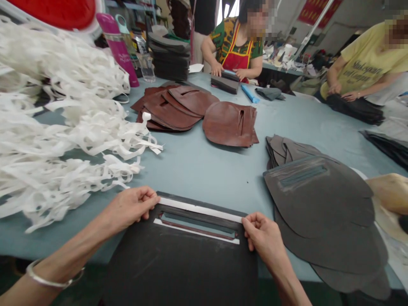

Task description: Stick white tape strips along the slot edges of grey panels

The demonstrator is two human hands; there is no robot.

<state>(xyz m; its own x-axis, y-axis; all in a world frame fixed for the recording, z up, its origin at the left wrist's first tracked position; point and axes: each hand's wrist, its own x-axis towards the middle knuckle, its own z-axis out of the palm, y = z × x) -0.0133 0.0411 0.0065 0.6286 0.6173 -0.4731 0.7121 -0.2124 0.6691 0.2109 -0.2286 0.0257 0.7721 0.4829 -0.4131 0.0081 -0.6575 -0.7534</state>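
A dark grey leather panel (178, 263) lies at the table's near edge in front of me, with a long slot (197, 226) near its top. A white adhesive strip (199, 209) runs along the slot's far side, and a second white strip (197, 233) edges its near side. My left hand (130, 208) pinches the far strip's left end between fingers and thumb. My right hand (263, 238) grips the same strip's right end. A thin metal bangle (54, 275) circles my left wrist. To the right, a stack of similar slotted dark panels (321, 212) lies close to my right hand.
A large heap of white strips (63, 119) fills the table's left side. Stacks of brown leather pieces (229, 124) lie ahead on the blue-grey table (197, 165). Two co-workers (237, 46) handle dark pieces at the far side, and a pink bottle (117, 49) stands behind the heap.
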